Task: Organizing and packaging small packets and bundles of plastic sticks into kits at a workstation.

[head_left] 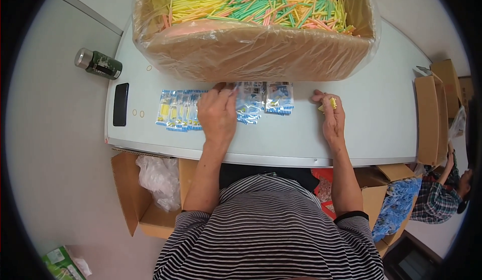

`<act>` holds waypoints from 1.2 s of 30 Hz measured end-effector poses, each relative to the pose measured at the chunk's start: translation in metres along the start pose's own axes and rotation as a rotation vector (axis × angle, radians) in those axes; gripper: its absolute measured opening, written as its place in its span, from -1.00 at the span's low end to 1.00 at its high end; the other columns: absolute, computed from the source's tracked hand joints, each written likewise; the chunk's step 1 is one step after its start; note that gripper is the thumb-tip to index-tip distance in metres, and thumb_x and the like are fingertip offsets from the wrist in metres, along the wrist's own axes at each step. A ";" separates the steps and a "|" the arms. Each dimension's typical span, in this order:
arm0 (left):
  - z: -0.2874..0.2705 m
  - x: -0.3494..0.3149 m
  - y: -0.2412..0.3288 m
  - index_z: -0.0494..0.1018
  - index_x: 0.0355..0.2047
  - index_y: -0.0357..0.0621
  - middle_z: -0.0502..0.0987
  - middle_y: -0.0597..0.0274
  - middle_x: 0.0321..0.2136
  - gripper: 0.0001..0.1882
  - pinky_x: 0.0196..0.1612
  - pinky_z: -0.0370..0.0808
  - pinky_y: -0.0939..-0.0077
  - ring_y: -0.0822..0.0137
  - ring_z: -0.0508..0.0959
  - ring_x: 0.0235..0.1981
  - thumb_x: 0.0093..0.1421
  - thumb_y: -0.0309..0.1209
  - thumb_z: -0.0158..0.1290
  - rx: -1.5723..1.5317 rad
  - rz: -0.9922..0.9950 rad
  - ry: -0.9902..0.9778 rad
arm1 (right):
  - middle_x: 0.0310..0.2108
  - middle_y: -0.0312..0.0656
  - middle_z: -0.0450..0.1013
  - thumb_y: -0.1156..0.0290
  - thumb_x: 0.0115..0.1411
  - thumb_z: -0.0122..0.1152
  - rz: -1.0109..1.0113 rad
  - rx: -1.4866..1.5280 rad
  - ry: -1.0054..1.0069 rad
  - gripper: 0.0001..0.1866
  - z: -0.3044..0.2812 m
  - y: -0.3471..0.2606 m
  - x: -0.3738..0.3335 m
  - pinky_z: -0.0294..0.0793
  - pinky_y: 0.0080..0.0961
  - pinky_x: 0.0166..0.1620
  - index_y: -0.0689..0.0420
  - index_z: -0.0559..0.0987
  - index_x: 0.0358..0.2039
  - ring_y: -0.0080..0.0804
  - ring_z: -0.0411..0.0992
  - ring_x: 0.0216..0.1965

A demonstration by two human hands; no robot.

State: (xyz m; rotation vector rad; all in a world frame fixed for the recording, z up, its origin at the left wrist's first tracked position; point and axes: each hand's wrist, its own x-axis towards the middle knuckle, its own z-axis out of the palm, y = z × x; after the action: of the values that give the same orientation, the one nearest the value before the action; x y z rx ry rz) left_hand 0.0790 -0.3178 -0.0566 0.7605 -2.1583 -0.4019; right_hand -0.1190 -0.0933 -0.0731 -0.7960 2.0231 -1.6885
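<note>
A row of overlapping clear plastic packets with blue-and-white striped edges lies on the white table. Yellow pieces show inside several of them. My left hand is over the row, its fingers curled at the upper edge of a clear plastic packet; its fingertips are partly hidden. To the right lies a flatter group of similar packets. My right hand is closed around a small bunch of short yellow sticks, apart from the packets and just above the table.
A big plastic-lined carton full of yellow, green, orange and pink sticks stands at the far side. On the left are a green flask, a black phone and rubber bands. Open cartons flank the table; another person is at far right.
</note>
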 end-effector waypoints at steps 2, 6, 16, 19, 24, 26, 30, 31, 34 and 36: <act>-0.006 0.000 0.004 0.63 -0.34 -0.22 0.65 0.22 -0.38 -0.91 -0.32 0.43 0.34 0.23 0.54 -0.43 0.14 -0.48 0.24 -0.225 -0.036 0.059 | -0.06 -0.10 0.53 0.22 0.48 -0.13 0.020 0.112 0.036 -0.70 -0.007 0.006 0.002 0.17 -0.27 0.31 0.18 0.48 -0.09 -0.18 0.36 0.22; -0.027 -0.007 0.027 0.61 -0.34 -0.32 0.57 0.44 -0.51 -0.86 -0.46 0.32 0.71 0.71 0.38 -0.50 0.27 -0.46 0.21 -0.806 -0.680 -0.122 | -0.02 -0.09 0.52 0.27 0.48 -0.14 -0.072 -0.056 0.151 -0.72 -0.003 -0.005 -0.003 0.11 -0.21 0.35 0.18 0.47 -0.08 -0.12 0.32 0.28; -0.009 -0.031 0.064 0.56 -0.49 -0.27 0.47 0.52 -0.59 -0.81 -0.59 0.18 0.73 0.72 0.27 -0.59 0.28 -0.47 0.20 -1.116 -0.843 -0.396 | 0.01 -0.10 0.51 0.33 0.50 -0.15 -0.078 -0.277 -0.015 -0.73 -0.006 0.002 -0.003 0.08 -0.27 0.38 0.22 0.48 -0.08 -0.14 0.29 0.31; -0.002 -0.037 0.056 0.59 -0.45 -0.28 0.49 0.50 -0.59 -0.81 -0.57 0.23 0.70 0.71 0.30 -0.58 0.27 -0.43 0.21 -1.028 -0.698 -0.536 | 0.02 -0.08 0.52 0.30 0.51 -0.19 0.018 -0.095 0.027 -0.72 -0.006 -0.005 -0.006 0.08 -0.27 0.38 0.21 0.45 -0.09 -0.12 0.29 0.31; -0.004 -0.041 0.062 0.61 -0.30 -0.39 0.65 0.27 -0.46 -0.83 -0.43 0.45 0.68 0.62 0.51 -0.46 0.31 -0.47 0.13 -0.985 -0.610 -0.678 | 0.03 0.12 0.50 0.26 0.52 -0.26 0.056 0.648 0.097 -0.74 -0.008 -0.011 -0.012 0.10 -0.18 0.41 0.14 0.38 -0.11 -0.07 0.31 0.28; -0.001 -0.042 0.063 0.61 -0.33 -0.39 0.64 0.29 -0.49 -0.81 -0.45 0.42 0.69 0.63 0.49 -0.49 0.32 -0.46 0.12 -0.972 -0.559 -0.714 | 0.03 0.15 0.50 0.25 0.52 -0.26 0.036 0.734 0.054 -0.74 0.000 -0.026 -0.016 0.09 -0.14 0.42 0.13 0.38 -0.12 -0.06 0.30 0.29; -0.010 -0.033 0.070 0.63 -0.33 -0.36 0.62 0.34 -0.52 -0.80 -0.47 0.41 0.68 0.65 0.46 -0.51 0.32 -0.44 0.12 -0.941 -0.508 -0.798 | 0.03 0.22 0.49 0.22 0.52 -0.28 -0.026 0.937 -0.048 -0.72 0.017 -0.052 -0.018 0.01 -0.07 0.44 0.11 0.38 -0.15 -0.01 0.28 0.30; -0.012 -0.031 0.068 0.64 -0.33 -0.35 0.61 0.35 -0.53 -0.80 -0.48 0.40 0.68 0.65 0.45 -0.51 0.32 -0.43 0.12 -0.927 -0.510 -0.889 | 0.04 0.24 0.47 0.21 0.52 -0.29 -0.044 0.921 -0.060 -0.72 0.020 -0.058 -0.018 -0.02 -0.06 0.44 0.11 0.35 -0.16 0.02 0.27 0.31; -0.017 -0.030 0.072 0.64 -0.31 -0.33 0.59 0.37 -0.56 -0.80 -0.49 0.40 0.67 0.65 0.44 -0.53 0.31 -0.41 0.13 -0.958 -0.508 -0.985 | 0.04 0.24 0.48 0.20 0.52 -0.30 -0.116 0.851 -0.101 -0.73 0.032 -0.073 -0.018 0.00 -0.06 0.43 0.11 0.32 -0.16 0.06 0.26 0.31; -0.016 -0.031 0.074 0.64 -0.31 -0.33 0.57 0.37 -0.57 -0.80 -0.49 0.40 0.67 0.65 0.43 -0.53 0.31 -0.41 0.14 -1.001 -0.507 -0.983 | 0.04 0.24 0.48 0.20 0.52 -0.31 -0.093 0.859 -0.121 -0.73 0.040 -0.079 -0.021 0.01 -0.04 0.41 0.12 0.29 -0.16 0.09 0.24 0.32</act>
State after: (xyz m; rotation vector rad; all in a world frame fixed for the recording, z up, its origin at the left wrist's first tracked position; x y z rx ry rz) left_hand 0.0787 -0.2414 -0.0268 0.5151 -2.0664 -2.2796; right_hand -0.0636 -0.1193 -0.0051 -0.6463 1.0024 -2.2145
